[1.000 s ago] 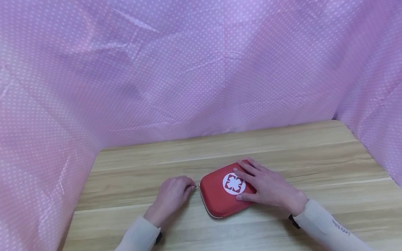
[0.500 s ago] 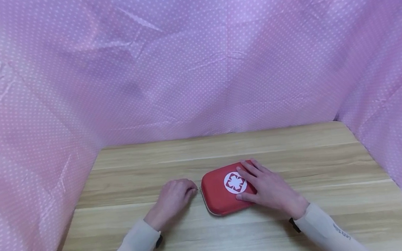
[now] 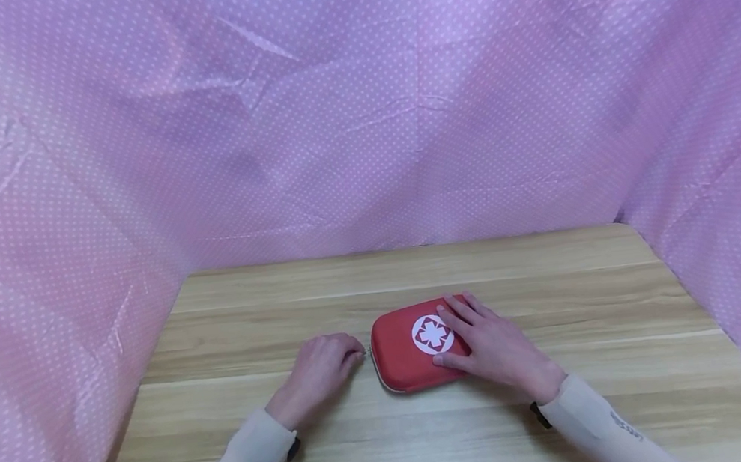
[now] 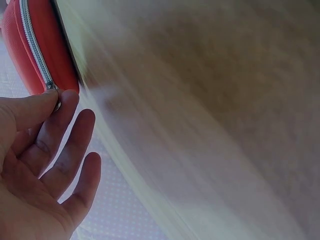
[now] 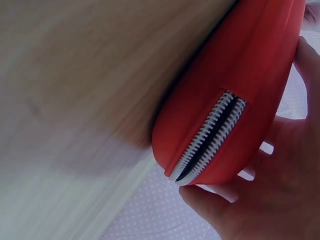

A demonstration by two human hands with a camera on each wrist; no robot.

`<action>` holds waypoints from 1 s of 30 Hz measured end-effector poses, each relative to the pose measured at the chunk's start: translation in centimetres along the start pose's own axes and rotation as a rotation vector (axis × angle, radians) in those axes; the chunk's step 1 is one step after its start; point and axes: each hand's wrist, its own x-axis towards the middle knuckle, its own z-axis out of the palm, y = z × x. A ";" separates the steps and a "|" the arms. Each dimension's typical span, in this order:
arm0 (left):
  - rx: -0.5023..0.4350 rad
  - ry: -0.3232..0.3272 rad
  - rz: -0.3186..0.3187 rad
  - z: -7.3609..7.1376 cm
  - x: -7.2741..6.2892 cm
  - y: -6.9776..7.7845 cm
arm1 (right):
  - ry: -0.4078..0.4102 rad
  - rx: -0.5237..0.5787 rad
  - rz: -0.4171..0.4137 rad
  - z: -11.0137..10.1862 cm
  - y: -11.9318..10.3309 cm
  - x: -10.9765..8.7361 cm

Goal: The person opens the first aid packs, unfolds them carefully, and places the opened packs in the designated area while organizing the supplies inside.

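A red hard-shell first-aid case [image 3: 398, 354] with a white round cross emblem [image 3: 432, 335] lies flat on the wooden table. At its left end my left hand [image 3: 320, 368] pinches the zipper pull [image 4: 58, 104] between thumb and index finger, the other fingers loosely bent. Silver zipper teeth [image 4: 35, 50] run along the case's side from the slider. My right hand [image 3: 501, 353] rests spread over the right part of the lid, thumb on top and fingers reaching to the far edge. Below that hand, the zipper [image 5: 207, 140] at the right end stands parted with a dark gap.
The light wood table [image 3: 375, 276] extends all round the case. Pink dotted cloth [image 3: 358, 112] hangs behind it and along both sides. Dark wrist bands [image 3: 293, 448] peek from under the pale sleeves.
My left hand has shifted slightly toward me and to the right with the zipper pull. The case has turned a little, lying straighter. My right hand stays on the lid.
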 end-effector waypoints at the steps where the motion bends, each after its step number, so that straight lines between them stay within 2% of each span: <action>1: 0.000 -0.001 -0.002 0.0 0.0 0.0 | 0.001 -0.001 0.003 0.0 0.0 0.0; 7: -0.016 -0.001 -0.013 0.2 0.0 -0.1 | 0.004 -0.016 0.017 0.2 -0.2 0.2; 16: 0.012 0.014 0.019 0.2 0.2 0.0 | 0.003 -0.001 0.057 0.1 -0.4 0.4; 30: -0.012 0.012 0.044 0.3 0.2 0.0 | -0.007 -0.003 0.090 0.1 -0.5 0.7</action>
